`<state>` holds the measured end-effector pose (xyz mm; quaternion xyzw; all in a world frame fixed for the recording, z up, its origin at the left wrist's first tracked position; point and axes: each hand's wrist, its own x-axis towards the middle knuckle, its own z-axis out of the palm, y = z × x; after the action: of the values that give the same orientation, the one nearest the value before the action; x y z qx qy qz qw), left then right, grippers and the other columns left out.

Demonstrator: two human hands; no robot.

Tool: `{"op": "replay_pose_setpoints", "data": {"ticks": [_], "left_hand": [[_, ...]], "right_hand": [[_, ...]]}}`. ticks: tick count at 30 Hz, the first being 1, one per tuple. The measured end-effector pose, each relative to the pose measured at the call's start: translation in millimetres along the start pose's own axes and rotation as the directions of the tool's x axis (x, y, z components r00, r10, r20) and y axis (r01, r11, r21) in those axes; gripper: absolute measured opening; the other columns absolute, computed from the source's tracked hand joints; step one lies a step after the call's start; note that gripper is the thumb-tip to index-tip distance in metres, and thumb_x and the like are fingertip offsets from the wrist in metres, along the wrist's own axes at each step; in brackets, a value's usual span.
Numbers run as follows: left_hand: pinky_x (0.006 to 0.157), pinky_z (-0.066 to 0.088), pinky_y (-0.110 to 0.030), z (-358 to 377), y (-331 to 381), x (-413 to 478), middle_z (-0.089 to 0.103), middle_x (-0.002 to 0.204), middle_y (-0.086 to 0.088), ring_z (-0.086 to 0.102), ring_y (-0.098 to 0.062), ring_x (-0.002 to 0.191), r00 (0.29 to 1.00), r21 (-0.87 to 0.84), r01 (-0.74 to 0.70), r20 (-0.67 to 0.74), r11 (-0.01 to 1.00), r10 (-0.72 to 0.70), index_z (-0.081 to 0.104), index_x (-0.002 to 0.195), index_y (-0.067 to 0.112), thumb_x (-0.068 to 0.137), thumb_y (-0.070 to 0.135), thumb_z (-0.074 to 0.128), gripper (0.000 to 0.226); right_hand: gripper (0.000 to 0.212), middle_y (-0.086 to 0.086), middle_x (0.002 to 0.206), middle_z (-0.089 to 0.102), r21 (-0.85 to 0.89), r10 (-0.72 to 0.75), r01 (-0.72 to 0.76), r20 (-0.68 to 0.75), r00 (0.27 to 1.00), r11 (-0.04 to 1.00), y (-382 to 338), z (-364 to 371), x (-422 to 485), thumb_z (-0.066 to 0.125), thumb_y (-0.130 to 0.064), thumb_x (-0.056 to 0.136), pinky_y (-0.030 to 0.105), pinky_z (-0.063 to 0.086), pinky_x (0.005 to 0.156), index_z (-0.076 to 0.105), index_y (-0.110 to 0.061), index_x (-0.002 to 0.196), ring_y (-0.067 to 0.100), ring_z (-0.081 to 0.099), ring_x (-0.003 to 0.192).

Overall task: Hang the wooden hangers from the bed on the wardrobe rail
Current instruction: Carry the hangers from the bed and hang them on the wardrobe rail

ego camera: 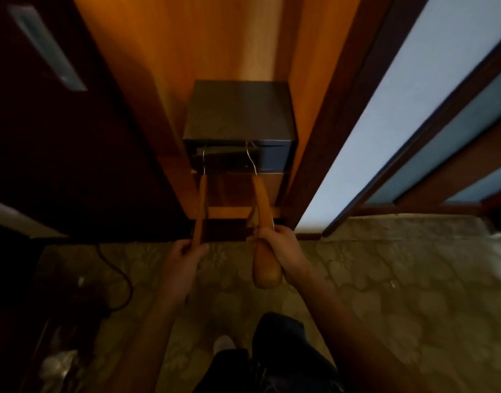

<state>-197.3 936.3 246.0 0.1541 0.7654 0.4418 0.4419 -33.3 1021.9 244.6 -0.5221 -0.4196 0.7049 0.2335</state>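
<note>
Here the left hand (186, 252) pinches the near end of the left hanger (201, 199) and the right hand (283, 248) grips the right hanger (260, 199) around its middle, both reaching away from the hands with wire hooks (250, 157) showing against a dark box (240, 120). Beyond the hands the wardrobe (215, 46) opening is narrow, with a dark door (73, 165) edge outside the left hand and a frosted door (371, 123) frame just outside the right. A cable (121, 276) lies on the carpet (385, 279) left of the left hand.

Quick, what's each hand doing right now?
Left hand: closed, gripping the thinner wooden hanger.
Right hand: closed, gripping the broader wooden hanger.
</note>
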Motion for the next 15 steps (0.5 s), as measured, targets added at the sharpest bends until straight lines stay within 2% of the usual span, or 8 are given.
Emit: {"op": "replay_pose_setpoints", "data": {"ticks": [2, 4, 6, 11, 13, 15], "left_hand": [[0.053, 0.041, -0.028, 8, 23, 14, 0.055, 0.072, -0.004, 0.054, -0.017, 0.064, 0.998, 0.001, -0.03, 0.054, 1.0, 0.03, 0.055, 0.114, 0.008, 0.087, 0.022, 0.06, 0.031], [0.067, 0.051, -0.034, 18, 47, 24, 0.055, 0.076, -0.004, 0.057, -0.018, 0.071, 0.996, -0.008, -0.056, 0.07, 0.998, 0.056, 0.056, 0.111, 0.012, 0.086, 0.022, 0.061, 0.028], [0.08, 0.053, -0.037, 30, 73, 33, 0.056, 0.081, -0.005, 0.058, -0.018, 0.077, 0.994, -0.03, -0.085, 0.069, 0.996, 0.087, 0.057, 0.109, 0.013, 0.086, 0.023, 0.06, 0.025], [0.068, 0.048, -0.025, 59, 130, 58, 0.059, 0.103, -0.009, 0.058, -0.018, 0.084, 0.982, -0.041, -0.186, 0.029, 0.982, 0.188, 0.055, 0.114, 0.012, 0.088, 0.022, 0.058, 0.029], [0.066, 0.047, -0.027, 70, 152, 67, 0.059, 0.099, -0.01, 0.058, -0.018, 0.079, 0.982, -0.049, -0.189, 0.007, 0.981, 0.19, 0.055, 0.113, 0.013, 0.088, 0.023, 0.058, 0.028], [0.071, 0.049, -0.031, 79, 174, 77, 0.059, 0.091, -0.009, 0.058, -0.018, 0.077, 0.983, -0.065, -0.185, -0.002, 0.981, 0.185, 0.055, 0.112, 0.014, 0.087, 0.025, 0.058, 0.028]], "right_hand": [[0.02, 0.005, 0.084, 0.065, 0.028, -0.025, 0.026, -0.014, 1.0, 0.999, -18, 0, 12, 0.059, -0.01, 0.084, 0.029, 0.049, 0.073, 0.062, 0.0, 0.102, 0.018, 0.063, 0.08], [0.028, 0.005, 0.084, 0.064, 0.034, -0.051, 0.052, -0.025, 0.998, 0.998, -40, -1, 25, 0.06, -0.011, 0.083, 0.028, 0.05, 0.07, 0.06, 0.001, 0.107, 0.018, 0.062, 0.076], [0.033, 0.006, 0.083, 0.064, 0.066, -0.069, 0.072, -0.049, 0.996, 0.995, -64, -5, 40, 0.061, -0.013, 0.079, 0.026, 0.05, 0.066, 0.059, 0.002, 0.109, 0.018, 0.062, 0.074], [0.021, 0.01, 0.084, 0.063, 0.117, -0.102, 0.108, -0.054, 0.993, 0.987, -119, -24, 79, 0.063, -0.01, 0.078, 0.03, 0.048, 0.069, 0.062, -0.002, 0.098, 0.022, 0.061, 0.079], [0.026, 0.01, 0.085, 0.062, 0.071, -0.113, 0.116, -0.045, 0.993, 0.991, -140, -31, 94, 0.059, -0.009, 0.082, 0.029, 0.048, 0.066, 0.059, 0.001, 0.107, 0.021, 0.06, 0.077], [0.031, 0.008, 0.086, 0.062, 0.036, -0.127, 0.128, -0.028, 0.992, 0.991, -161, -38, 108, 0.057, -0.008, 0.084, 0.026, 0.046, 0.062, 0.058, 0.003, 0.112, 0.018, 0.06, 0.075]]}}
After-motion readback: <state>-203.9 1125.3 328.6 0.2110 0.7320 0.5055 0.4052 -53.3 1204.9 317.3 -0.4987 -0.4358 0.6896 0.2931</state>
